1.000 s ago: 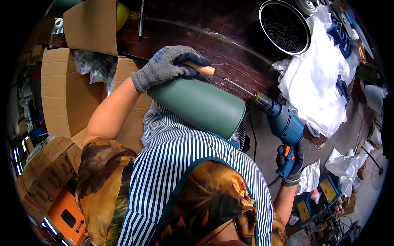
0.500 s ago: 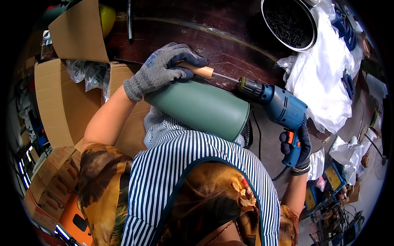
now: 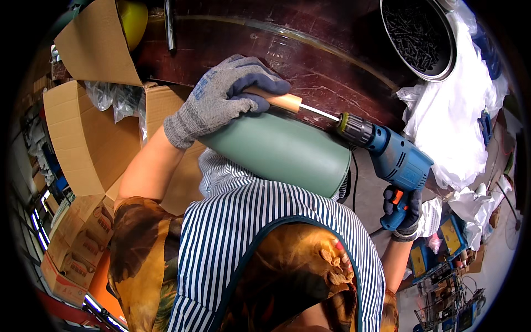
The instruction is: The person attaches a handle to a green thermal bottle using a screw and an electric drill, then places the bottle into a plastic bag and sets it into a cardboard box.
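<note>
Left hand (image 3: 221, 99) pins wooden handle (image 3: 279, 100) — right hand (image 3: 402, 213) grips drill (image 3: 390, 157).

The left hand (image 3: 224, 99) wears a grey knitted cloth glove with a darker, smoother coating on the fingers, closed around a pale, matt wooden handle (image 3: 279, 101) with a thin bright metal shaft. Under it lies a sage-green cylindrical vessel (image 3: 282, 152), smooth with a soft satin sheen. The blue power drill (image 3: 395, 157) has a glossy plastic body and a ribbed metal chuck; the gloved right hand (image 3: 402, 213) grips it. The dark red-brown tabletop (image 3: 310, 50) looks worn and scratched. Brown cardboard boxes (image 3: 83, 138) are matt; white plastic sheeting (image 3: 459, 122) is crinkled.
</note>
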The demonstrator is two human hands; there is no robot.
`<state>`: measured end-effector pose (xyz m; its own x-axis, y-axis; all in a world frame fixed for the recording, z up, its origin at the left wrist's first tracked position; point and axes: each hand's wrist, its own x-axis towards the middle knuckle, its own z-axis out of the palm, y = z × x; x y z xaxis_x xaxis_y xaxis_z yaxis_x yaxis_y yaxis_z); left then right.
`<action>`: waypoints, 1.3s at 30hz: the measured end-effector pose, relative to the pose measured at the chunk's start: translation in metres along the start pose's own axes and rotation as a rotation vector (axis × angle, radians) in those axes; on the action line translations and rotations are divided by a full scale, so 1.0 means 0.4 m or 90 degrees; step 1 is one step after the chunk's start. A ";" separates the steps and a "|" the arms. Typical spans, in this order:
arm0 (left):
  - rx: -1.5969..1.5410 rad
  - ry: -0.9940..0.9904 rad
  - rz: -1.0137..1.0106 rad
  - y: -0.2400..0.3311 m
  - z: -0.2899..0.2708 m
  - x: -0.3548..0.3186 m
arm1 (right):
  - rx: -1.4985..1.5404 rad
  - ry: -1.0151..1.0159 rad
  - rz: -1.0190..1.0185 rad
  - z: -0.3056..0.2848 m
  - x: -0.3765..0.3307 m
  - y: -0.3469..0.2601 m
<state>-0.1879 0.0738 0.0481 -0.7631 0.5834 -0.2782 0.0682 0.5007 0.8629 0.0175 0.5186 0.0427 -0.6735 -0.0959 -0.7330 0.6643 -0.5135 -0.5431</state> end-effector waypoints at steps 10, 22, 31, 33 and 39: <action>-0.021 0.014 0.002 0.006 0.005 0.004 | 0.017 0.132 0.108 0.111 0.027 -0.048; 0.002 0.017 0.035 -0.007 0.008 0.000 | 0.045 0.079 0.082 0.105 0.031 -0.037; -0.008 0.012 0.038 -0.009 0.004 0.005 | 0.025 -0.102 0.070 0.005 0.042 -0.024; -0.006 0.014 0.027 -0.002 0.008 0.007 | -0.006 -0.088 0.044 0.026 0.047 -0.026; -0.009 0.007 0.021 0.002 0.005 0.007 | 0.005 -0.101 0.061 -0.016 0.069 -0.027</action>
<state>-0.1886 0.0769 0.0472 -0.7679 0.5923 -0.2440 0.0854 0.4721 0.8774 -0.0062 0.5269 0.0260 -0.6497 -0.2777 -0.7076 0.7262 -0.5018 -0.4699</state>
